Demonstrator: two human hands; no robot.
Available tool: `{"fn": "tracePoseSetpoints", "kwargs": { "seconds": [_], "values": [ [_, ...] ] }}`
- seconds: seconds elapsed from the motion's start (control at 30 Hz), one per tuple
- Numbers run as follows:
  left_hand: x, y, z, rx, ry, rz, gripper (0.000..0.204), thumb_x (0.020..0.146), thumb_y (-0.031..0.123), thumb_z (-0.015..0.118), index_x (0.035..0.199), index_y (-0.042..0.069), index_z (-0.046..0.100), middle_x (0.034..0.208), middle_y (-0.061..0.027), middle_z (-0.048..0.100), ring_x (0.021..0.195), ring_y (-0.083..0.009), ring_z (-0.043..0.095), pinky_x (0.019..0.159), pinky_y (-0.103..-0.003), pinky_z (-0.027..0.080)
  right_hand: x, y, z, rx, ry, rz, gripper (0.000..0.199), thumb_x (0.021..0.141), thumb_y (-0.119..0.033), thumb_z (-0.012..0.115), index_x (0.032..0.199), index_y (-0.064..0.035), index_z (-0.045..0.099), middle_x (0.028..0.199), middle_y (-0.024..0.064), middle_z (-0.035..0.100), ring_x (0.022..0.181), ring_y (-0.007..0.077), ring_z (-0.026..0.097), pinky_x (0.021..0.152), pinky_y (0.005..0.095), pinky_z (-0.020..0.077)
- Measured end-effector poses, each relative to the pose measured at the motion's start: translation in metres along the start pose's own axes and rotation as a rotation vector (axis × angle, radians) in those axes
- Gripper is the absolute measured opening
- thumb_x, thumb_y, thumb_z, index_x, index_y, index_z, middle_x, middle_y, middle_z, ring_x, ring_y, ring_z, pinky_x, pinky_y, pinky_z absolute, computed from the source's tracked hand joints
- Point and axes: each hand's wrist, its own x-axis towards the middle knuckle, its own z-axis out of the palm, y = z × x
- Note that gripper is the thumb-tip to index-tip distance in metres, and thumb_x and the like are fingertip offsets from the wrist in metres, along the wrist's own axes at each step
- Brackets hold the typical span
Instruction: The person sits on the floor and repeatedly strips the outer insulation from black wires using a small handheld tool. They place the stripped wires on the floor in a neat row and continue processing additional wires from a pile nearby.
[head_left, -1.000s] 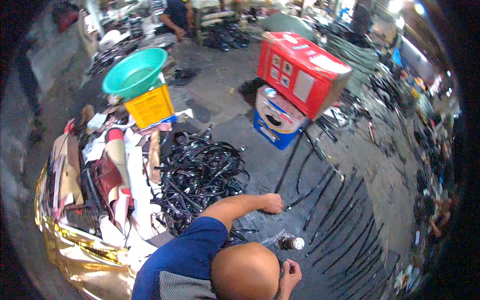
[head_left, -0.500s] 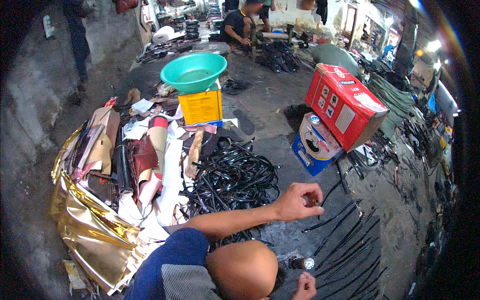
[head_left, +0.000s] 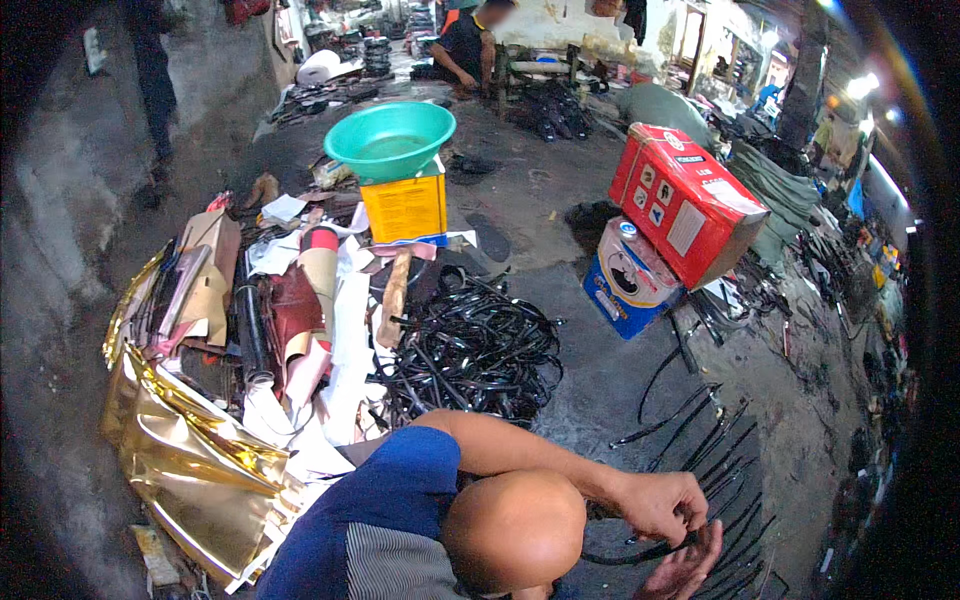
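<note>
1. Black strip (head_left: 630,556): it runs from beside our knee (head_left: 515,525) to where our left hand (head_left: 668,508) and right hand (head_left: 688,568) have just met, so both now work there.
2. Our left fingers curl narrow, our right ones loosely cupped just below; we cannot tell which grips.
3. Our knee blocks part of the view; spread strips (head_left: 735,468) lie alongside.
4. Beyond sit a tangled black pile (head_left: 475,350) and a red carton (head_left: 690,205).

Narrow black strap (head_left: 632,557), bowed, apparently held at one end (other hidden).
</note>
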Motion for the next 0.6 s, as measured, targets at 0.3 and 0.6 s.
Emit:
{"fn": "tracePoseSetpoints", "kwargs": {
  "seconds": [0.3,0.6],
  "values": [
    [0.002,-0.021,-0.009,-0.195,0.062,-0.031,0.012,0.085,0.012,0.067,0.085,0.001,0.062,0.080,-0.0065,0.071,0.049,-0.0109,0.061,0.041,-0.025,0.049,0.008,0.054,-0.007,0.084,0.088,0.283,0.085,0.100,-0.070,0.031,0.150,-0.0020,0.038,0.121,0.0138,0.062,0.095,0.0239,0.062,0.083,0.0363,0.0491],
    [-0.011,-0.066,-0.034,0.293,0.430,-0.005,0.013,0.079,0.008,0.069,0.091,0.003,0.067,0.074,0.0001,0.063,0.068,-0.0078,0.057,0.062,-0.026,0.048,0.013,0.065,-0.002,-0.357,0.171,0.174,0.048,0.101,-0.023,0.059,0.142,-0.0015,0.047,0.093,0.0047,0.061,0.083,0.0136,0.059,0.075,0.0253,0.0491]
  ]
}}
